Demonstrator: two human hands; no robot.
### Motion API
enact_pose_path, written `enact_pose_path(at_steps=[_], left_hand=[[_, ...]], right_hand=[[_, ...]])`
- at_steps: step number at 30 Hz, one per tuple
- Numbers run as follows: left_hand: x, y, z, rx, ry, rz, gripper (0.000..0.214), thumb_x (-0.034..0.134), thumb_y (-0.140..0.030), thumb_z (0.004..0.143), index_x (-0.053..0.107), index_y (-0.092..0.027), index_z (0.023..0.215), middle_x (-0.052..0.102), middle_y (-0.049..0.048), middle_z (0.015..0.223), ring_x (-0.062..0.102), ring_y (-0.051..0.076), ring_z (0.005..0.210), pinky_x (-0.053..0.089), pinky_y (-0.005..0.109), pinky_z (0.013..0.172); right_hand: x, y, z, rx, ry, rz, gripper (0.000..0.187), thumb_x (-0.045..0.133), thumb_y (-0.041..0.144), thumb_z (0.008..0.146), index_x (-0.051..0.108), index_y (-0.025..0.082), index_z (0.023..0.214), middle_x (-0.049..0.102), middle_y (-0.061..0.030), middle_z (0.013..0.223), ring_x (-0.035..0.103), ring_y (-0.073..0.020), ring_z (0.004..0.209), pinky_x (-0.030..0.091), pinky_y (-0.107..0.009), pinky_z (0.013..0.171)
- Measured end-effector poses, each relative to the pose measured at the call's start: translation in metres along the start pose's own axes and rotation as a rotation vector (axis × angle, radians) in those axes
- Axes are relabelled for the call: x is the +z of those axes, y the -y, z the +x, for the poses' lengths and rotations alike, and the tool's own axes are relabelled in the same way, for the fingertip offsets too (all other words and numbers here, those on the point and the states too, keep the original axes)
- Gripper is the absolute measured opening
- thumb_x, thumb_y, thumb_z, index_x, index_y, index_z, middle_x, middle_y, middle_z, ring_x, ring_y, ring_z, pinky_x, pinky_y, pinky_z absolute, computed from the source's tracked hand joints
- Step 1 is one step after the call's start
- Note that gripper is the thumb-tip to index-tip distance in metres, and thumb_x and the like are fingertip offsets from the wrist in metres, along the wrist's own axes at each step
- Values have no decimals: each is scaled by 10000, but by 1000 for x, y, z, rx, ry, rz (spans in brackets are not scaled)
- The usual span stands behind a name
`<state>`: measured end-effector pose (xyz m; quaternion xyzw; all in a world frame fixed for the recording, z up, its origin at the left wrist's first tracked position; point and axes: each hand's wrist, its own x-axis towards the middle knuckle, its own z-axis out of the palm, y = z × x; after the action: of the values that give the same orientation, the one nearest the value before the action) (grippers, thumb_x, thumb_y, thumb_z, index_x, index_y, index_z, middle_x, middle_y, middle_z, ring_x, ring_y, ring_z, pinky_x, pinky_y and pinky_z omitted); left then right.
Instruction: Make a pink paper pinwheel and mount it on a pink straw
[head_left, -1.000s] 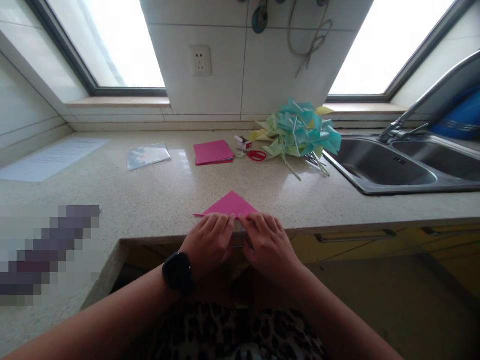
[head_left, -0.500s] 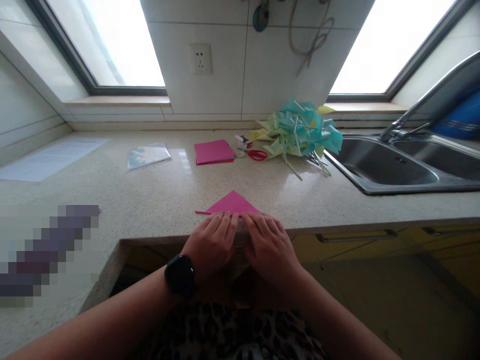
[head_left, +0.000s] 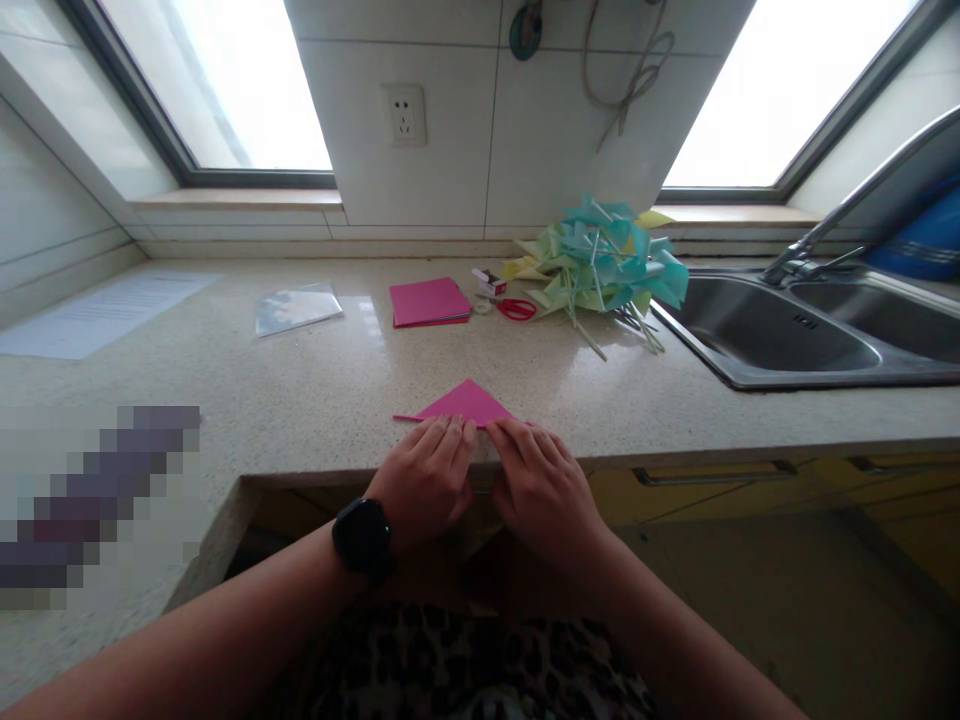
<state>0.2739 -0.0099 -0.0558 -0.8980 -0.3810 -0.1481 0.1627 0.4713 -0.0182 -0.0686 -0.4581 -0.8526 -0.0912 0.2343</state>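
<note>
A pink paper sheet [head_left: 465, 402], folded into a triangle, lies at the front edge of the speckled counter [head_left: 315, 370]. My left hand [head_left: 427, 482], with a black watch on the wrist, rests on the paper's near edge with its fingers laid flat side by side. My right hand [head_left: 541, 484] presses the same edge just to the right, fingers flat too. The two hands touch at the fingertips and hide the lower part of the paper.
Farther back lie a stack of pink paper [head_left: 428, 301], red scissors [head_left: 514, 309], a small box [head_left: 487, 282] and a heap of teal and yellow paper pinwheels [head_left: 600, 262]. A clear plastic sleeve [head_left: 296, 308] and a printed sheet [head_left: 105, 312] lie left. A steel sink [head_left: 795, 335] is right.
Both hands have crept slightly forward along the paper's near edge and drawn closer together. The paper stays where it was.
</note>
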Motion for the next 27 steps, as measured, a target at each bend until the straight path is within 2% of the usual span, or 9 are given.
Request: enact_pose_path(at_steps=[4,7,11,18,27], left_hand=[[3,3,2,-18,8,-36,520,592,-215,842,580,20,1306,649,271,1300,615,374,1205,509,500,1040],[5,5,3,-28,14,-62,556,586,-207,836,552,17,1344,622,269,1336,592,375,1229,494,507,1059],[4,8,5,-33,23,-96,590,605,-234,823,539,3,1359,575,272,1377,555,386,1250,489,517,1062],[0,15,11,-6,30,-149,603,645,-278,808,544,-13,1340,635,230,1258,593,354,1134,514,510,1016],[-3,16,11,5,26,-148,492,669,-267,825,587,-52,1260,660,195,1159,615,336,1043,545,498,944]], right_hand=[[1,-1,-1,-3,15,10,596,587,172,841,512,71,1423,565,-169,1405,499,-308,1268,373,-455,1143],[0,1,-2,45,12,9,621,606,183,833,510,96,1440,527,-174,1422,443,-334,1318,377,-477,1134],[-4,3,-1,86,51,10,639,631,214,831,507,117,1451,564,-167,1333,475,-342,1230,414,-493,1082],[-8,2,8,76,98,5,670,666,244,812,496,100,1444,569,-175,1321,479,-345,1196,411,-501,1063],[-13,-8,11,9,127,33,610,679,246,823,530,116,1400,585,-182,1299,509,-344,1181,425,-507,1025]])
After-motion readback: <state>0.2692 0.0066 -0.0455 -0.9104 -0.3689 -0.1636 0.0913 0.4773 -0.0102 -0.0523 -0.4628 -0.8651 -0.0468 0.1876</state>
